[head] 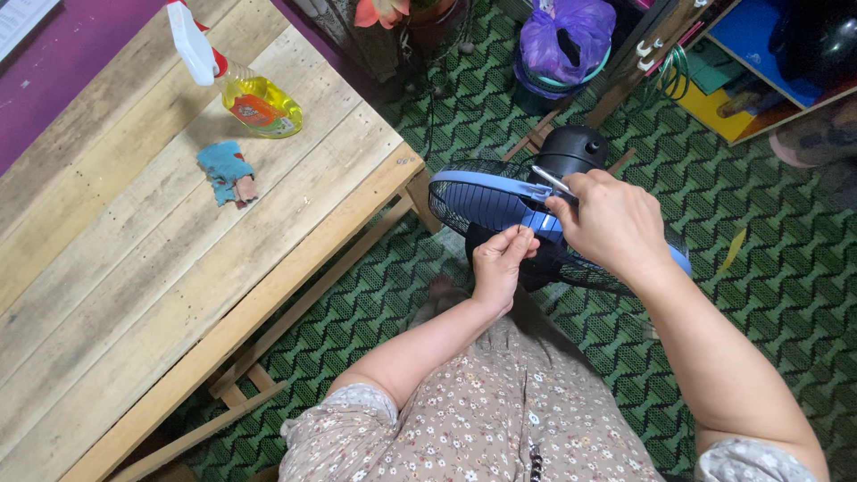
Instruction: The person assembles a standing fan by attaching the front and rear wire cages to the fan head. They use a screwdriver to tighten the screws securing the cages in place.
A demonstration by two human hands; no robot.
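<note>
The wooden table (134,295) of rough planks fills the left side, and beside its right edge, on the green patterned floor mat (768,295), stands an electric fan (500,201) with a black wire grille, a blue rim and a black motor housing behind. On the table, near its far edge, lies a spray bottle (245,89) of yellow liquid, and a little nearer a small crumpled blue rag (225,172). A purple plastic bag (567,36) sits in a bin beyond the fan.

The right hand (616,223) is closed around a thin metal tool (552,180), probably a screwdriver, with the tip at the blue rim. The left hand (502,263) pinches something very small at the front of the grille, fingers pressed together.

I think the tool may slip off the rim, because the grille is curved and the fan is held only lightly; then it could hit the left fingers. A small screw or clip could also fall into the mat pattern and be lost.

The fan base is hidden behind the hands and lap. What the left fingers pinch is too small to tell.
</note>
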